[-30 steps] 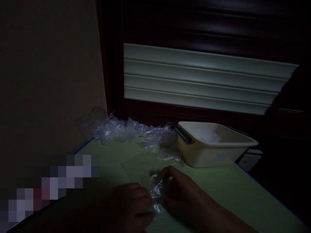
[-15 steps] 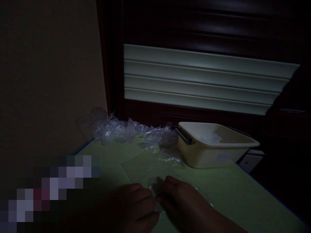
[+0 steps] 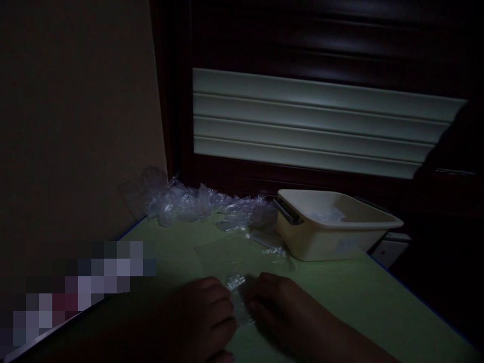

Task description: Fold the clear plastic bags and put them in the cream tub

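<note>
A thin clear plastic bag (image 3: 237, 290) lies low over the green tabletop, between my two hands. My left hand (image 3: 206, 317) has its fingers curled at the bag's left side. On the right side, my right hand (image 3: 278, 305) pinches the bag with bent fingers. Both thumbs' grip is dim and partly hidden. Beyond the hands a larger flat clear sheet (image 3: 223, 252) rests on the table.
Crumpled clear plastic bags (image 3: 185, 201) are heaped along the back edge of the green table (image 3: 363, 302). A cream basin (image 3: 325, 242) with dark handles holds some clear plastic. A white object (image 3: 391, 249) stands behind it. A pixelated patch covers the lower left.
My hands have moved slightly apart, my left hand shifting left, and the plastic between them shows more. The flat sheet beyond has shifted a little to the right.
</note>
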{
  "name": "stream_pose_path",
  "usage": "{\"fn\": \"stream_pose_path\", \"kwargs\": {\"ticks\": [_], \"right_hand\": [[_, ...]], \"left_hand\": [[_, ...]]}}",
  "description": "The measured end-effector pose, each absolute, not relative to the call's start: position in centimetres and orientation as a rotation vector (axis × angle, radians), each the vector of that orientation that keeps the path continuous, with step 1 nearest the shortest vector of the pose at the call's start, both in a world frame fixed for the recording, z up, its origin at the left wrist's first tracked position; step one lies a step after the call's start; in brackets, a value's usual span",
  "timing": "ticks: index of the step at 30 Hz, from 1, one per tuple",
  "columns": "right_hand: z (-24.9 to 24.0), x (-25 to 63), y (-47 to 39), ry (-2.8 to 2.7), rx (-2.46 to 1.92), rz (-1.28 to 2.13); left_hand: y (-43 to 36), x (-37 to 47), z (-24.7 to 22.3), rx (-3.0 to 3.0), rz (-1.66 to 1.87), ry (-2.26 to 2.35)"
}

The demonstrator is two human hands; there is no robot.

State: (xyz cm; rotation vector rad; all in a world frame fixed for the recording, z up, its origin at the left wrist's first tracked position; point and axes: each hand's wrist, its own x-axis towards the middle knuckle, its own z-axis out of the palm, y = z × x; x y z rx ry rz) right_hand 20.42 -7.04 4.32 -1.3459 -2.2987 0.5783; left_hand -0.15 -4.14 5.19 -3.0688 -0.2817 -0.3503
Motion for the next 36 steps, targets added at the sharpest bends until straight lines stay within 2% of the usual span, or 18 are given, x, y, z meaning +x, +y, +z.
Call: {"fn": "stream_pose_path", "kwargs": {"ticks": [6,12,18,25,36], "right_hand": [[5.5,20.2,-7.2,-2.156,-1.244,0.893],[6.4,22.6,-7.1,-2.153,-1.322,0.807],[7.6,24.2,-7.3,-2.41,-1.206,0.868],[7.2,23.2,-7.4,-2.465,-1.202,0.877],[6.4,22.6,-6.9,-2.451,-1.085,0.994]], "left_hand": [[-3.9,-0.3,4.7,-2.964,-0.391,-0.335],[-3.4,-0.4,4.3,-2.985,-0.426,-0.309],[-4.4,-0.2,4.8,-2.992,-0.617,-0.358],[-4.6,-0.1,4.9,-3.112,-0.397,-0.373],[-4.4,-0.1,4.4,-3.079,-0.436,-0.335]]}}
